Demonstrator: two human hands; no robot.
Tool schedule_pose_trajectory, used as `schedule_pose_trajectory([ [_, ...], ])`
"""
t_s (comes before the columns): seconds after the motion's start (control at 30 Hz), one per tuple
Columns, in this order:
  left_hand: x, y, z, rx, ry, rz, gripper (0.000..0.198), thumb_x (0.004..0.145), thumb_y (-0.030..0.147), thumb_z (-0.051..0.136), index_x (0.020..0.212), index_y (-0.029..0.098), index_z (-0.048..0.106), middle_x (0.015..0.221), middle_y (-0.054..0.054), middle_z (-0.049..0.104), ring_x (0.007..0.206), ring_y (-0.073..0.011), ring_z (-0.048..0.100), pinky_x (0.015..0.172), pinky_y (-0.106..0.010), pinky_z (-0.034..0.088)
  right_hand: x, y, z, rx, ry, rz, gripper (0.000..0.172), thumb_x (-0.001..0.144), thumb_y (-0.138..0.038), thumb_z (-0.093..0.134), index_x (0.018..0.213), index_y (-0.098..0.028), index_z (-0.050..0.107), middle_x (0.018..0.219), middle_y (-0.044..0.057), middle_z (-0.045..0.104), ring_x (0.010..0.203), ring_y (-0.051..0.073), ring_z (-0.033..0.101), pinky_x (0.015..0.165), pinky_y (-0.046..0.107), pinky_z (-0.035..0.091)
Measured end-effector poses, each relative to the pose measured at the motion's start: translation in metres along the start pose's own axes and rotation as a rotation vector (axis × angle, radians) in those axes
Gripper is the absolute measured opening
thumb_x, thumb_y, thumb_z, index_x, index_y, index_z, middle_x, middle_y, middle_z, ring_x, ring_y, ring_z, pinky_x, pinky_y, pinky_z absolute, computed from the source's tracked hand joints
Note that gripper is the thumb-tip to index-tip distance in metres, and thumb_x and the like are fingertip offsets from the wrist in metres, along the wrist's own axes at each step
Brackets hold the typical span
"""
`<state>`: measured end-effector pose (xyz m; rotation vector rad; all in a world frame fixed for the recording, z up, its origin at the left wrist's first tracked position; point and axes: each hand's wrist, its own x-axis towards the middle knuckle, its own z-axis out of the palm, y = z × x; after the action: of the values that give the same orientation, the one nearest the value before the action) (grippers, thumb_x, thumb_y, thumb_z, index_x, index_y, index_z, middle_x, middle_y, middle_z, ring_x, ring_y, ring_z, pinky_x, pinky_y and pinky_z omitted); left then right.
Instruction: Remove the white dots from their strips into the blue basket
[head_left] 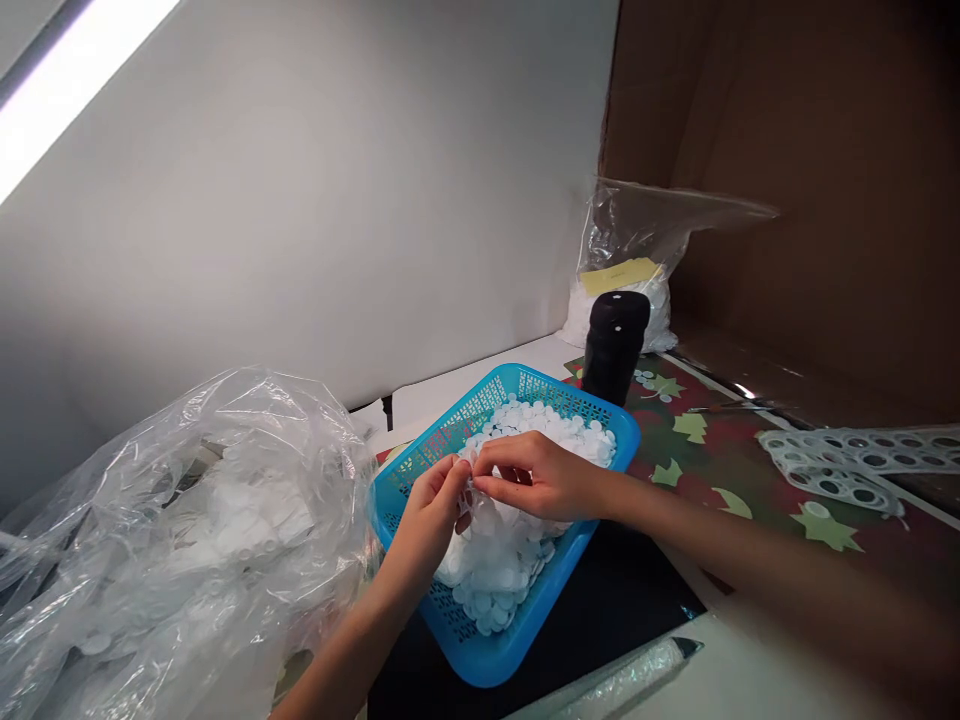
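Nothing legible in frame. Only candidate: yellow paper label (pixel 619 277) on the clear plastic bag (pixel 630 225) of white discs (pixel 592 320), upper right of the frame. Faint marks on it, too small and blurred to read. Black cylinder (pixel 615 345) top: white dots only.

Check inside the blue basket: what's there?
The blue plastic basket holds a heap of small white discs. The left hand and right hand cover its middle; the heap hides most of the floor.

A craft bench: blue plastic basket (pixel 559 590) of white discs (pixel 499 580) at six o'clock, punched sheets (pixel 832 465) at three, leaf-printed mat (pixel 739 475) at four.
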<state>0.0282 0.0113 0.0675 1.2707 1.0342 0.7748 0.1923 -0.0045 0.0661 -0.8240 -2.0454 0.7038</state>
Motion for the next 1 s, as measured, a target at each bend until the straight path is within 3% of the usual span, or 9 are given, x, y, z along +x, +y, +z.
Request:
schedule_pose_trajectory([
  [0.2, -0.0016, 0.0005, 0.0005, 0.044, 0.094, -0.125, 0.036, 0.068, 0.051, 0.062, 0.074, 0.016, 0.057, 0.061, 0.004, 0.047, 0.054, -0.0085, 0.044, 0.053, -0.019, 0.037, -0.0005, -0.0001, 0.0010, 0.002, 0.075, 0.029, 0.012, 0.081, -0.012, 0.051, 0.071, -0.017, 0.055, 0.067, -0.004, 0.052, 0.057, 0.007, 0.044, 0.053, 0.018, 0.037],
  [0.4, -0.0023, 0.0004, 0.0010, 0.025, 0.118, -0.121, 0.036, 0.068, 0.049, 0.062, 0.065, 0.016, 0.049, 0.057, 0.006, 0.040, 0.050, -0.0066, 0.037, 0.050, -0.018, 0.033, -0.0007, 0.0034, 0.0026, -0.120, 0.254, 0.094, 0.013, 0.079, -0.015, 0.054, 0.066, -0.018, 0.053, 0.063, -0.005, 0.050, 0.054, 0.008, 0.043, 0.052, 0.020, 0.033],
  [0.5, -0.0012, 0.0004, 0.0007, -0.038, 0.075, -0.078, 0.032, 0.071, 0.044, 0.061, 0.065, 0.016, 0.048, 0.057, 0.006, 0.039, 0.049, -0.0059, 0.035, 0.048, -0.017, 0.031, -0.0007, 0.0038, 0.0026, -0.107, 0.244, 0.095, 0.012, 0.078, -0.015, 0.054, 0.067, -0.018, 0.052, 0.063, -0.005, 0.050, 0.054, 0.007, 0.043, 0.051, 0.020, 0.033],
  [0.67, 0.0003, 0.0016, 0.0007, -0.196, -0.092, 0.012, 0.023, 0.073, 0.029, 0.058, 0.061, 0.017, 0.043, 0.055, 0.007, 0.032, 0.047, -0.0058, 0.026, 0.044, -0.018, 0.028, -0.0013, 0.0032, 0.0020, -0.069, 0.207, 0.075, 0.012, 0.080, -0.017, 0.053, 0.068, -0.018, 0.052, 0.066, -0.004, 0.051, 0.055, 0.007, 0.043, 0.052, 0.020, 0.034],
  [0.83, -0.0033, 0.0054, 0.0018, 0.002, -0.055, 0.107, 0.014, 0.074, 0.027, 0.062, 0.073, 0.016, 0.053, 0.063, 0.005, 0.041, 0.051, -0.0056, 0.034, 0.045, -0.017, 0.029, -0.0023, 0.0028, 0.0030, -0.138, 0.214, 0.060, 0.013, 0.080, -0.017, 0.053, 0.068, -0.018, 0.050, 0.064, -0.004, 0.047, 0.056, 0.008, 0.042, 0.052, 0.020, 0.032],
  [1.0, -0.0043, 0.0052, 0.0005, 0.035, -0.016, 0.125, 0.020, 0.076, 0.029, 0.060, 0.065, 0.016, 0.050, 0.057, 0.006, 0.039, 0.048, -0.0054, 0.035, 0.045, -0.018, 0.030, -0.0032, -0.0001, 0.0052, -0.257, 0.223, 0.052, 0.008, 0.079, -0.019, 0.054, 0.072, -0.018, 0.050, 0.066, -0.004, 0.049, 0.058, 0.008, 0.044, 0.052, 0.020, 0.032],
])
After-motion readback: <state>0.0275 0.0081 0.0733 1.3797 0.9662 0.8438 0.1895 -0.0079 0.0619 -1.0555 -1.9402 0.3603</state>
